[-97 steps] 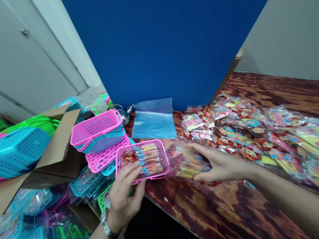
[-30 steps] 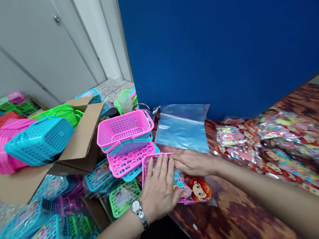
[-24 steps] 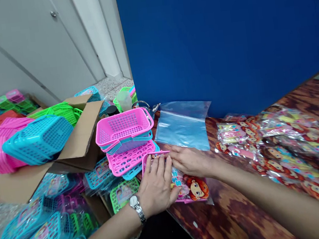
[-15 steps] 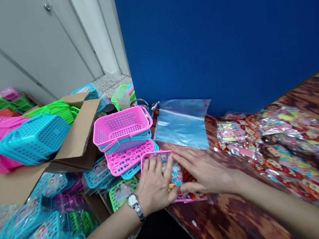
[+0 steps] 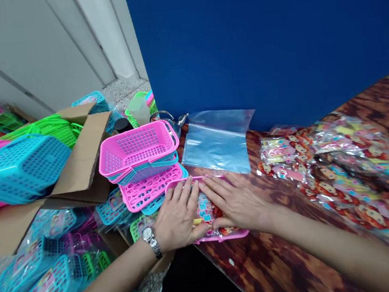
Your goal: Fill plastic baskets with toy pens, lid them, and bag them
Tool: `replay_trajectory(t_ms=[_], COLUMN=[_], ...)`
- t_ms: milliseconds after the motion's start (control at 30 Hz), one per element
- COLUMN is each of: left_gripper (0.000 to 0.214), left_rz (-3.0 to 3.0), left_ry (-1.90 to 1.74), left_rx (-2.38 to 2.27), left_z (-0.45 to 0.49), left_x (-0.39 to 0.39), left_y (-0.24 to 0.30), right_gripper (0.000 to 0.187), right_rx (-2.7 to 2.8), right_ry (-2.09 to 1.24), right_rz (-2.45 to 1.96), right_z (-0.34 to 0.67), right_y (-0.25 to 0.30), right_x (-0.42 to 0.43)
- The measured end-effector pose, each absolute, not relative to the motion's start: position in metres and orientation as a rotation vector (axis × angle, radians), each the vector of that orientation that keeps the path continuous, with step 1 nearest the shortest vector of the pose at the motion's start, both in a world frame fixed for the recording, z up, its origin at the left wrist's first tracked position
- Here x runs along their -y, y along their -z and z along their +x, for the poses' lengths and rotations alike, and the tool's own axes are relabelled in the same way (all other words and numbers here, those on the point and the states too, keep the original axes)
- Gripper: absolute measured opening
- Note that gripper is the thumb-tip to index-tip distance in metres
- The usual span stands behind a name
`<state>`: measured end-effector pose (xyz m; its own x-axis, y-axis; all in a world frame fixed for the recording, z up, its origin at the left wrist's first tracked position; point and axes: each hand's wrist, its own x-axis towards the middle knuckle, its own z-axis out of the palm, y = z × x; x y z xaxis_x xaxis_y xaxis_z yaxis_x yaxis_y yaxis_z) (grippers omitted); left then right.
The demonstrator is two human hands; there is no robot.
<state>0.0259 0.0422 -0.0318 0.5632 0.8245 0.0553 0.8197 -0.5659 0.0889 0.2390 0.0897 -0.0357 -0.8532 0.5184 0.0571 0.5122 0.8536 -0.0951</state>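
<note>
Both hands lie flat over a pink plastic basket (image 5: 238,234) on the table. Inside it are packets in clear wrap (image 5: 204,209), printed with pink, blue and red; the hands hide much of them. My left hand (image 5: 177,217), with a silver watch on the wrist, presses on the left side with its fingers stretched out. My right hand (image 5: 239,202) rests on the right side, fingers spread and pointing toward the far rim. Beyond the basket lies a clear plastic bag (image 5: 215,146), flat on the table.
Left of the basket, nested pink and blue baskets (image 5: 136,148) stand on pink and blue perforated lids (image 5: 153,186). A cardboard box (image 5: 80,163) holds more baskets. Wrapped doll-print packets (image 5: 353,184) cover the table's right part. A blue panel (image 5: 257,50) rises behind.
The view has shifted a little, so most things appear farther left and slightly higher. Both hands remain flat over the packets in the pink basket, with small shifts of the fingers.
</note>
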Motion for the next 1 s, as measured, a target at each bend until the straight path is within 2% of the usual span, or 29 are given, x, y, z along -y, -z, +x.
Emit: replay_trajectory(t_ms=[133,400,567,733,833,1000], left_gripper=[0.103,0.1,0.105,0.105,0.096,0.062], left_rz=[2.734,2.817,2.877,2.813,2.864,3.018], left_ry=[-0.077,0.093,0.088,0.079,0.102,-0.012], left_rx=[-1.335,-1.357,-1.327,-1.283,-1.279,-1.381], left_z=[0.022,0.026,0.024,0.018,0.019,0.032], left_x=[-0.048,-0.046,-0.048,-0.049,-0.042,-0.022], left_y=[0.033,0.041,0.046,0.038,0.021,0.0], right_gripper=[0.098,0.091,0.104,0.102,0.105,0.097], right_rx=[2.938,2.934,2.953,2.938,2.934,2.963], right_ry=[-0.152,-0.049,-0.076,-0.008,0.011,0.036], right_rz=[-0.83,-0.919,-0.817,-0.892,-0.905,-0.912], right_z=[0.237,0.232,0.236,0.234,0.232,0.231], right_y=[0.047,0.051,0.05,0.05,0.05,0.046], right_x=[-0.09,-0.079,-0.082,-0.078,-0.076,-0.075])
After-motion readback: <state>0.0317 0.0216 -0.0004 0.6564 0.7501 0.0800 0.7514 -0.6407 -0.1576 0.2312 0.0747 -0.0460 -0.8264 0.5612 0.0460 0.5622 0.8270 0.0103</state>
